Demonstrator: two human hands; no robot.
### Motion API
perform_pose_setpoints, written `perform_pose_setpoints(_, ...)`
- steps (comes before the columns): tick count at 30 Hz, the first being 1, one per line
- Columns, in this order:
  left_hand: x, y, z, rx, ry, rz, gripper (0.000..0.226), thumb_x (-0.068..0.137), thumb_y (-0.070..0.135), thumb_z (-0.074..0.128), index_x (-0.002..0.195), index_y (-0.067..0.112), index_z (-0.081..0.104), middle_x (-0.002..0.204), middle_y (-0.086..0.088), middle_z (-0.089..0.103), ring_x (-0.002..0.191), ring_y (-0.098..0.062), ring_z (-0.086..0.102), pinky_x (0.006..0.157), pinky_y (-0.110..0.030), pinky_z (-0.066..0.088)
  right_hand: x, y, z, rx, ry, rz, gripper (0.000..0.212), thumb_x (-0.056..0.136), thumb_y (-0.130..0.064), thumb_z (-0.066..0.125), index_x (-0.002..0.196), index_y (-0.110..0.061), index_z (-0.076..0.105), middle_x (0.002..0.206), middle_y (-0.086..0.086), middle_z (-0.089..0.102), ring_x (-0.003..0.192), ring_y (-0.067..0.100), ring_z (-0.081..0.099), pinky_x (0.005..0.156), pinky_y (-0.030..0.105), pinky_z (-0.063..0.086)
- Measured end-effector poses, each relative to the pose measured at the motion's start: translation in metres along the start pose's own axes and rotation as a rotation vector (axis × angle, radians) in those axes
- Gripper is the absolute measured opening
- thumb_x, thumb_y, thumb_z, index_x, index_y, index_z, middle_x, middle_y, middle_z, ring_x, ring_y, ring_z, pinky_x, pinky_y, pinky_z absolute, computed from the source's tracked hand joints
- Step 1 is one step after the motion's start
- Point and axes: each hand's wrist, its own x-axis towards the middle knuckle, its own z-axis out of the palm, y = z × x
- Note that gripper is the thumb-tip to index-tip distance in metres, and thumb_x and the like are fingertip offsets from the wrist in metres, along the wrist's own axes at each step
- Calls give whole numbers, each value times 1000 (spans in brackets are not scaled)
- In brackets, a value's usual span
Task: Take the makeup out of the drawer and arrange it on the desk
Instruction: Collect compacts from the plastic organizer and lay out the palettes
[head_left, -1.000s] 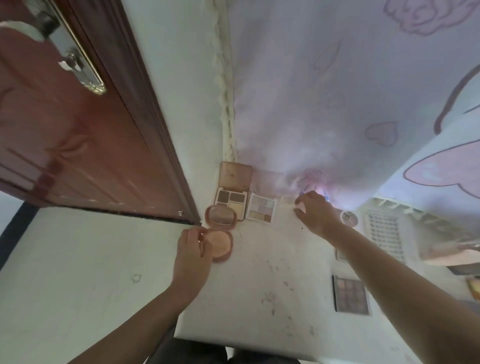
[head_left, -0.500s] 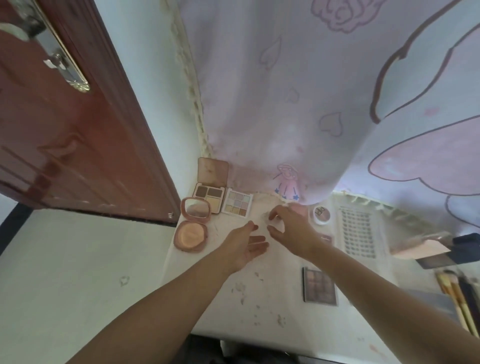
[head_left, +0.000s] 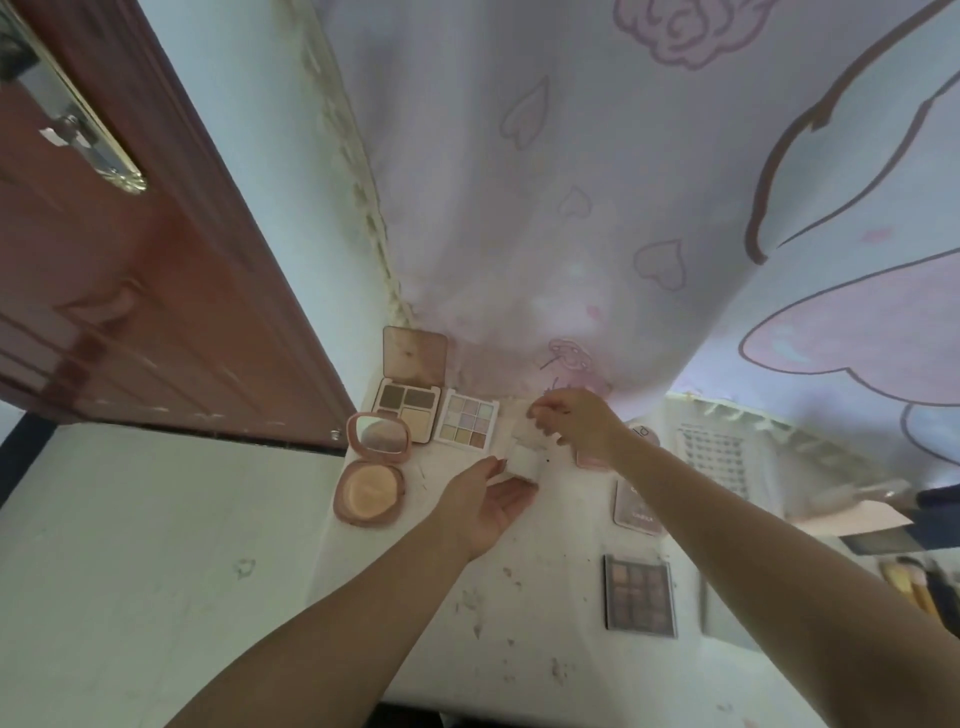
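Observation:
A small white makeup case is held just above the white desk, behind the desk's middle. My left hand lies palm up under it, with thumb and fingers on its base. Fingers of my right hand pinch its raised lid from behind. Lined up at the back left are an open round pink compact, an open brown palette and a pastel square palette. A dark eyeshadow palette and a closed pink palette lie to the right. The drawer is not in view.
A brown door stands open at the left, close to the desk's corner. A patterned curtain hangs down onto the back of the desk. Makeup brushes and a white perforated panel are at the right.
My left hand left the round pink compact and came to the middle, palm up. My right hand drew the white case forward, and both hands now hold it.

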Motion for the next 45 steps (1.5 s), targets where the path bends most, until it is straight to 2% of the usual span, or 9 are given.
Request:
perform_pose_setpoints(7,18,10,1,-143,64,31,10,97,7,45,94,-2,48,108,-33,52,103,-44,53,86,-45,49,48,-5,7,-130,-15,16,15,93,-11,57,95,-4,70,63,-6,59,47,-1,51,40,5,34)
perform_pose_setpoints(10,18,9,0,-158,50,21,12,97,6,44,107,0,44,118,-36,49,99,-43,54,86,-45,48,53,-2,10,-312,-30,-36,17,93,-15,55,86,-10,69,73,0,63,67,12,58,55,15,40)
perform_pose_setpoints(15,14,9,-2,-83,48,34,38,99,9,41,134,-4,35,128,-33,48,108,-42,53,90,-46,46,39,-8,-9,-479,9,-101,26,95,-13,49,116,-1,61,118,12,63,105,29,59,90,35,47)
perform_pose_setpoints(19,7,0,-1,33,76,41,28,99,9,40,125,-2,45,113,-25,56,103,-36,54,90,-44,46,6,12,-35,-748,-36,-128,25,92,-15,50,114,-10,61,116,7,64,106,24,60,85,28,46)
perform_pose_setpoints(22,1,-12,4,171,69,17,18,98,10,42,108,-2,50,101,-18,59,101,-31,54,91,-40,46,-13,38,-27,-938,-73,-128,28,91,-18,48,117,-12,56,121,7,55,116,24,52,93,37,47)
perform_pose_setpoints(28,-9,-25,9,315,51,16,26,99,14,42,119,-1,51,118,-18,55,109,-28,52,96,-39,44,-14,51,-13,-1199,83,-289,35,94,-17,42,129,-13,43,138,10,45,126,27,43,104,37,35)
perform_pose_setpoints(35,-26,-28,3,144,-132,-18,34,94,28,54,111,-1,58,100,-22,67,86,-29,68,77,-38,57,-69,15,4,-561,-97,-440,45,83,-38,63,121,-19,48,117,1,59,106,19,53,92,34,43)
perform_pose_setpoints(39,-31,-26,-1,70,-253,-20,43,75,25,68,107,-3,62,100,-20,68,83,-26,69,72,-37,58,-86,12,2,-456,-116,-451,47,80,-37,69,119,-19,48,117,-4,55,107,13,50,91,27,42)
perform_pose_setpoints(45,-30,-29,4,67,-319,-49,34,86,27,62,102,-3,68,109,-23,66,91,-28,68,73,-36,57,-89,26,-9,-399,-101,-438,31,80,-34,70,104,-19,57,103,-6,60,98,9,56,88,28,48)
